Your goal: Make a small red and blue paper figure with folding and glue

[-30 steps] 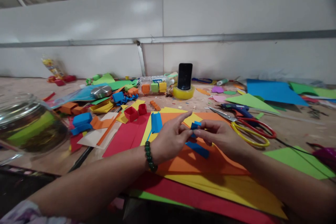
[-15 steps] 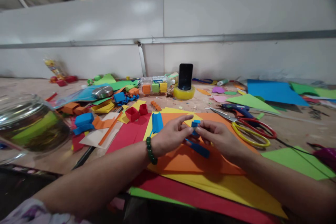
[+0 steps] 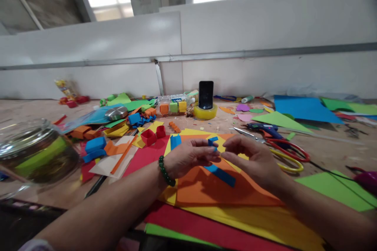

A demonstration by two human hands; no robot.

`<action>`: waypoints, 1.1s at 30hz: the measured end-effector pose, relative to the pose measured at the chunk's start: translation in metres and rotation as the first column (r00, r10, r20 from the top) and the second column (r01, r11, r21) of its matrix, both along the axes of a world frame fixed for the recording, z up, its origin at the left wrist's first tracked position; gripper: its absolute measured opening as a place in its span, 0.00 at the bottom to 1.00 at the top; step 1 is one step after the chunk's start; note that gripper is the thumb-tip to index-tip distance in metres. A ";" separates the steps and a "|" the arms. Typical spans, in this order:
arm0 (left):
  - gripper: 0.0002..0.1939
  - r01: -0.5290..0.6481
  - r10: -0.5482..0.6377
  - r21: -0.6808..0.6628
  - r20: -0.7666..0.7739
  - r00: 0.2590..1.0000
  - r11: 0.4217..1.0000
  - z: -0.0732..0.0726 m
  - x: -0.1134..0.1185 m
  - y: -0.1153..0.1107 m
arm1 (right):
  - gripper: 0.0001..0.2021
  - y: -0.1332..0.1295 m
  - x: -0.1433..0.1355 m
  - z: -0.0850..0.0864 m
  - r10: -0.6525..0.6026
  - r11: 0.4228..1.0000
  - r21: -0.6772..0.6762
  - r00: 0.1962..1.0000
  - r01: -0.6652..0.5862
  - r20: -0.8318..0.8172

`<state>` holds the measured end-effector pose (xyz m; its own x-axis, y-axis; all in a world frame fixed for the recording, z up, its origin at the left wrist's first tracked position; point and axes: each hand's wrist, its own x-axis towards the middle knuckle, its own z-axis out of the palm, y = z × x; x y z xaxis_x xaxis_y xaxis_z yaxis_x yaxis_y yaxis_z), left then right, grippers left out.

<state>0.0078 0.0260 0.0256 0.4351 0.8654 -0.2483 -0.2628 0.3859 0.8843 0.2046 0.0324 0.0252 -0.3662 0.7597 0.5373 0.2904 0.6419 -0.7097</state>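
Observation:
Between the fingertips of my left hand (image 3: 196,153) is a small folded piece of blue paper (image 3: 212,141), one end sticking up. Close to its right, my right hand (image 3: 250,157) has thumb and fingers apart, with nothing visible between them. Beneath both hands a flat blue paper strip (image 3: 220,174) lies on an orange sheet (image 3: 212,194). Another blue paper piece (image 3: 176,141) rests behind my left wrist, partly hidden by the hand. The sheet tops a stack with yellow paper (image 3: 244,217) and red paper (image 3: 188,221).
Scissors (image 3: 285,160) and a glue gun (image 3: 262,127) lie to the right. A phone (image 3: 205,94) stands on a tape roll (image 3: 205,112) at the back. A glass teapot (image 3: 38,157) stands at left, near red paper boxes (image 3: 149,137) and blue paper boxes (image 3: 96,145).
The folded blue piece has passed from my right fingertips to my left ones. My right hand has drawn away to the right and opened. The view has tilted up slightly.

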 end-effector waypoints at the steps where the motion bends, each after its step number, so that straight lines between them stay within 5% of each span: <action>1: 0.19 0.026 -0.026 -0.008 -0.004 1.000 1.000 0.000 0.000 0.000 | 0.05 0.000 0.000 -0.001 0.010 0.996 0.093 1.000 -0.013 0.026; 5: 0.20 0.098 -0.099 -0.031 -0.013 0.995 0.995 0.000 0.001 -0.001 | 0.07 0.002 0.001 -0.008 0.042 0.939 0.335 0.991 -0.081 0.124; 12: 0.20 0.038 -0.038 0.002 -0.035 0.999 0.999 0.001 0.002 -0.002 | 0.03 0.003 0.004 -0.014 0.029 0.912 0.393 0.973 -0.119 0.228; 15: 0.18 -0.016 0.051 0.182 -0.190 0.980 0.983 0.001 0.001 0.000 | 0.03 0.002 0.008 -0.006 0.029 0.930 0.356 0.985 -0.089 0.170; 19: 0.09 -0.003 0.314 0.591 -0.424 0.849 0.807 -0.001 0.001 -0.001 | 0.09 0.002 0.011 0.006 -0.024 0.998 0.057 0.998 0.020 0.056; 22: 0.07 0.118 0.422 0.729 -0.512 0.749 0.675 -0.002 0.001 -0.006 | 0.12 0.003 0.009 0.009 0.071 0.993 -0.102 0.993 -0.061 0.090; 24: 0.08 0.131 0.435 0.753 -0.502 0.748 0.645 -0.001 0.002 -0.009 | 0.10 0.005 0.007 0.008 0.077 0.984 -0.167 0.995 -0.067 0.056; 29: 0.31 -0.088 0.250 0.548 -0.228 0.941 0.832 0.000 0.004 -0.007 | 0.13 0.014 0.008 0.003 -0.018 0.897 -0.425 0.951 -0.121 -0.307; 33: 0.17 -0.133 0.212 0.454 -0.127 0.969 0.881 -0.004 0.005 -0.003 | 0.13 0.015 0.008 -0.003 0.004 0.850 -0.486 0.924 -0.205 -0.382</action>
<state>0.0130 0.0235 0.0218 0.2548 0.9597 0.1188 -0.1220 -0.0900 0.9884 0.2125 0.0472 0.0226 -0.3206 0.9272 0.1935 -0.0919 0.1729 -0.9806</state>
